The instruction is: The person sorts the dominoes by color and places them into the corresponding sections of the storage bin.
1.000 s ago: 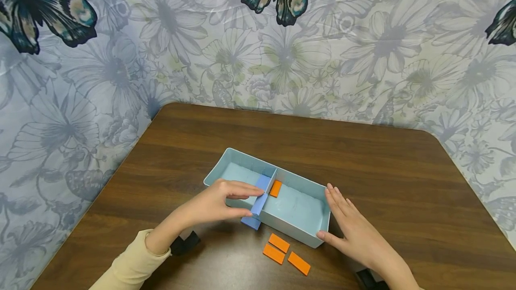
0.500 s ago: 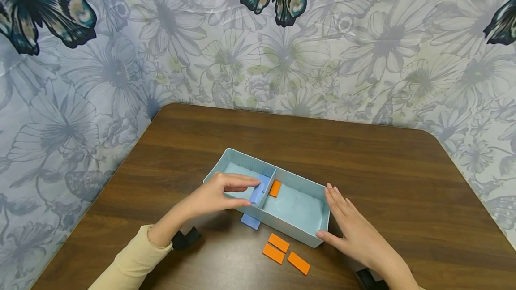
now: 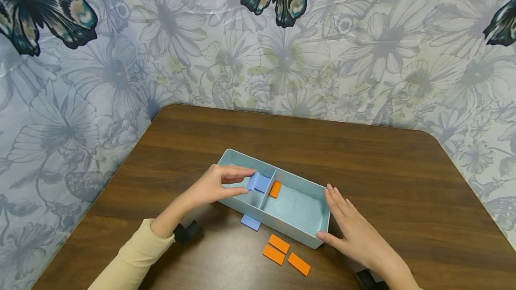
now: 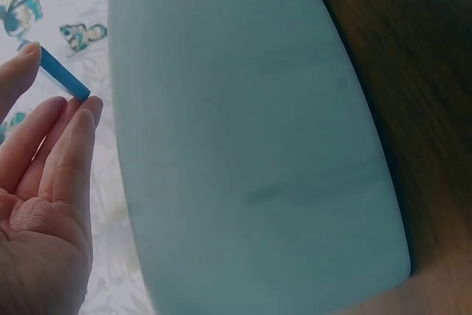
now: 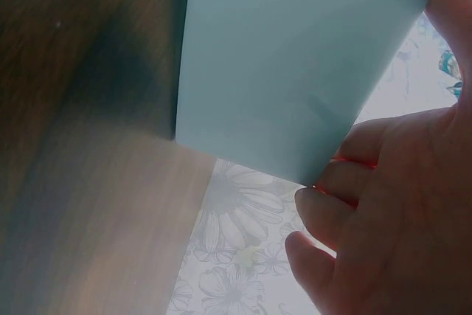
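Observation:
My left hand (image 3: 215,184) pinches a thin blue tile (image 3: 252,181) between thumb and fingertips over the left compartment of a pale blue-green box (image 3: 294,232). In the left wrist view the same blue tile (image 4: 65,75) shows edge-on, above the box's rim. Another blue tile (image 3: 263,184) lies inside that compartment, beside the divider (image 3: 266,195). My right hand (image 3: 356,232) rests against the box's right end with spread, fairly straight fingers, thumb at the near corner and fingertips at the far one. An orange tile (image 3: 276,189) lies in the right compartment, close to the divider.
One blue tile (image 3: 251,222) lies on the brown table (image 3: 322,147) against the box's near side. Three orange tiles (image 3: 273,254) lie nearer the front. A floral cloth with butterflies (image 3: 242,57) hangs behind the table.
My left hand has lifted the pinched blue tile back and leftward, from across the box's near rim and divider to over the left compartment. The right hand has stayed still.

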`<state>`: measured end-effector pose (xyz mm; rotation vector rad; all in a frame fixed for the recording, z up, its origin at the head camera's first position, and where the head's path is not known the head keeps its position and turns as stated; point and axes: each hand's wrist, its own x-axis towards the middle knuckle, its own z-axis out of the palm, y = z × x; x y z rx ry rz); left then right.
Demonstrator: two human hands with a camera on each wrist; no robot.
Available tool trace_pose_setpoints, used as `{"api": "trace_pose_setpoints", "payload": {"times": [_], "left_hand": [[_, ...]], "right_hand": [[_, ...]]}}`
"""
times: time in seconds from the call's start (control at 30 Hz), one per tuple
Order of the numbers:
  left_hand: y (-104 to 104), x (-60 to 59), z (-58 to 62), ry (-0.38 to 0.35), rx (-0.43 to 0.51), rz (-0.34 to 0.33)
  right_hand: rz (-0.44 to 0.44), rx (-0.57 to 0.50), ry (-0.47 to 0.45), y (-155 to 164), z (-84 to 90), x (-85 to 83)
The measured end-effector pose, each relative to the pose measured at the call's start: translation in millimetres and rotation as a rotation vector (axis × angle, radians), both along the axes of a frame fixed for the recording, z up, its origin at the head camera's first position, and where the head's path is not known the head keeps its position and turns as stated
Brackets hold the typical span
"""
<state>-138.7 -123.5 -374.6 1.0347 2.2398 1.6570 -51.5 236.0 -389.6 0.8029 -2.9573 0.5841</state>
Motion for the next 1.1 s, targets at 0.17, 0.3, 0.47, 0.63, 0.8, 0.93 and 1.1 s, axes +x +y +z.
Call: {"api": "trace_pose_setpoints", "payload": {"times": [0.17,0.3,0.47,0.63,0.8,0.93,1.1], "left_hand": [[-2,-5.9,-2.2,-0.013,0.000,0.006],[-2,-10.2,-4.3,-0.025,-0.005,0.011],[-1,-17.2,-5.8,-0.003,-0.045,0.023],[1,-23.4,-5.7,0.040,-0.091,0.020],[2,-27.9,-8.5,0.045,-0.132,0.030],[2,-29.1,-7.9,0.046,-0.174,0.036],[4,-31.3,-7.5,0.065,-0.237,0.044]], "right_hand": [[0.000,0.001,-0.004,0,0.5,0.0],[0.000,0.001,-0.005,0,0.1,0.2],[0.001,0.004,0.000,0,-0.4,0.1],[0.006,0.006,0.006,1,-0.5,-0.1],[0.011,0.003,0.022,0,-0.7,-0.2],[0.016,-0.001,0.024,0,-0.7,-0.1],[0.015,0.001,0.025,0,-0.9,-0.2]]}}
